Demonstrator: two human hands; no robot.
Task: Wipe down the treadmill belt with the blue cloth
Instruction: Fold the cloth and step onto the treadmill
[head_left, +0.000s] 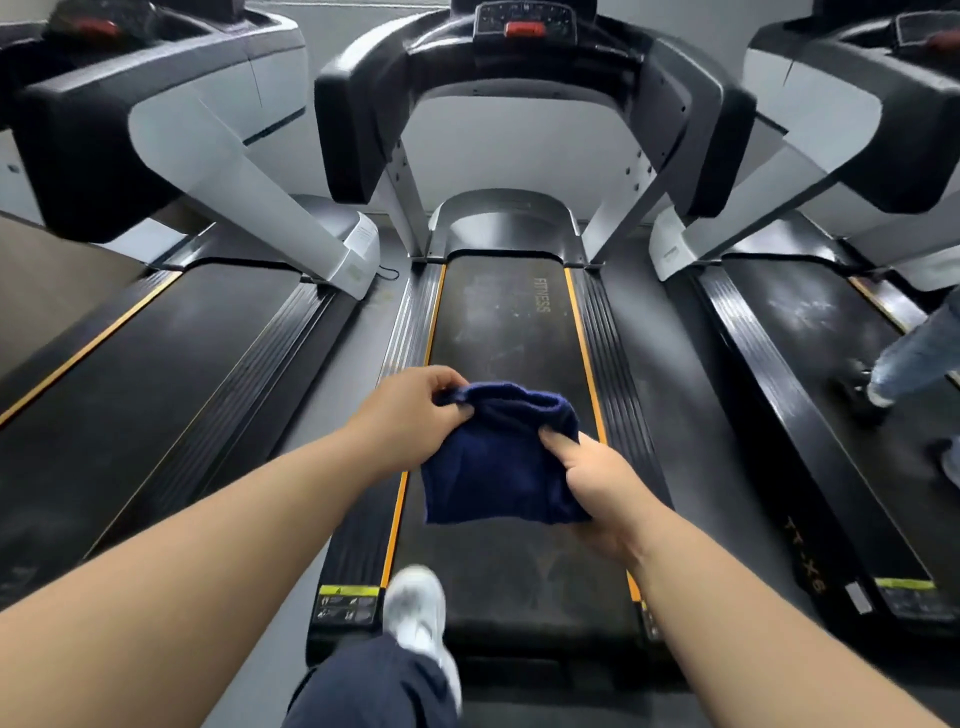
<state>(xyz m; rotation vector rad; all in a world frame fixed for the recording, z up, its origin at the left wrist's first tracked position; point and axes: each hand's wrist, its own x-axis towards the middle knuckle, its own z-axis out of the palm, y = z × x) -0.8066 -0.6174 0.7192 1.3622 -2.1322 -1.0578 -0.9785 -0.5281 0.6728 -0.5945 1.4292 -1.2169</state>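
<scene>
Items around you: 1 left-hand treadmill (156, 364), black deck, grey upright; 1 right-hand treadmill (810, 332), with another person's jeans leg (917, 356) standing on it; 1 console (525, 15) ahead bearing 1 red button (525, 29); 1 white shoe (418, 608) on your foot; 1 yellow warning label (349, 591) just beside it.

The black rubber treadmill belt (506, 332) lies bare toward 12 o'clock up to the grey motor hood (501, 223). Ribbed black side rails (605, 338) edge it at 9 and 3 o'clock; grey metal uprights (410, 208) and a black handrail arch (353, 104) close the far end. At centre the dark blue fabric cloth (493, 467), gripped by left hand (410, 410) and right hand (597, 483), hangs over the belt; a white shoe (415, 608) blocks 6 o'clock.
</scene>
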